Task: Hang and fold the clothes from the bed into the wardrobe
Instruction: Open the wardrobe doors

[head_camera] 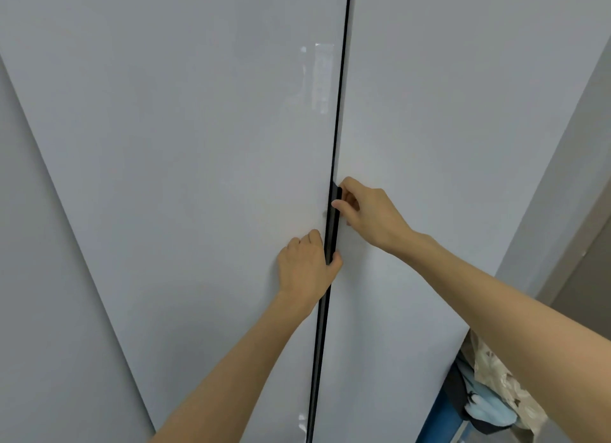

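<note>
In the head view, the wardrobe (198, 178) is seen with its 2 pale doors closed or nearly so, and nothing inside is shown. The black handle strip (331, 231) at the middle seam is held by both hands: the left hand (305, 267) is curled round its lower part, and the right hand (370, 211) pinches it just above. The clothes (496, 389) are heaped at the lower right, well apart from both hands.

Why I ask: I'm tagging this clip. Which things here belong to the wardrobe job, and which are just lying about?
Job:
left door
right door
black handles where the doors meet
clothes, lower right

Lying about:
clear tape on the left door
blue frame by the clothes
wall at right
</note>
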`<state>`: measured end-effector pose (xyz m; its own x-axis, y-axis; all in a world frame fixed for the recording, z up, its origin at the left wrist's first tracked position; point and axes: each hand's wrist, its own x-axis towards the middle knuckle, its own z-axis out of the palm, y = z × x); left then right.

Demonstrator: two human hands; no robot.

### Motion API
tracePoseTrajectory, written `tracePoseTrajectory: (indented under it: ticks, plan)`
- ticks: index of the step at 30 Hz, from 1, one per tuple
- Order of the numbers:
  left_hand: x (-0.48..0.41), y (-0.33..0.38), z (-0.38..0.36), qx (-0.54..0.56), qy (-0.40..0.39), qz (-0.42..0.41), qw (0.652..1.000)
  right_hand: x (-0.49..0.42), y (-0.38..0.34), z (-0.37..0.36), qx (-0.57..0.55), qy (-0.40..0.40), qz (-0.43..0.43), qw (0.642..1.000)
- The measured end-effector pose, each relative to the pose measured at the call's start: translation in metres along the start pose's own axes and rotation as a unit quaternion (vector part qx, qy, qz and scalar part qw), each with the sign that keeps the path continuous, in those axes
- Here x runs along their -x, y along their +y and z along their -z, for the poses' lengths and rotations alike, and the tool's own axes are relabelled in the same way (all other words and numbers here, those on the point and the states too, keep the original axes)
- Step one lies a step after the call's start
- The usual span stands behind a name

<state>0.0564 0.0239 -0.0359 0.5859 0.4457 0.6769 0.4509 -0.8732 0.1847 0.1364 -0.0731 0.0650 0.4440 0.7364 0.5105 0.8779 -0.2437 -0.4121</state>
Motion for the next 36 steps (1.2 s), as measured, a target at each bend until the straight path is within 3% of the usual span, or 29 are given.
tracePoseTrajectory:
  ticks: [3,5,9,25,31,36]
  plan:
    - [0.007,0.006,0.010,0.049,-0.076,0.005,0.996,0.015,-0.004,0.007,-0.001,0.004,0.010,1.000]
    - [0.015,0.011,0.021,0.158,-0.149,0.028,0.976,0.030,-0.008,0.013,-0.004,0.010,0.020,1.000]
    - [0.039,0.028,0.043,0.234,-0.177,0.041,0.955,0.066,-0.014,0.028,-0.009,0.024,0.032,0.999]
    - [0.151,0.169,0.112,0.275,-0.158,0.001,0.948,0.233,-0.001,0.134,-0.030,0.080,0.006,0.996]
    - [0.177,0.253,0.117,0.162,-0.145,-0.040,0.975,0.297,0.035,0.196,-0.027,0.094,-0.022,0.995]
    - [0.184,0.324,0.114,0.135,-0.156,-0.051,0.977,0.334,0.071,0.239,-0.026,0.108,-0.062,0.992]
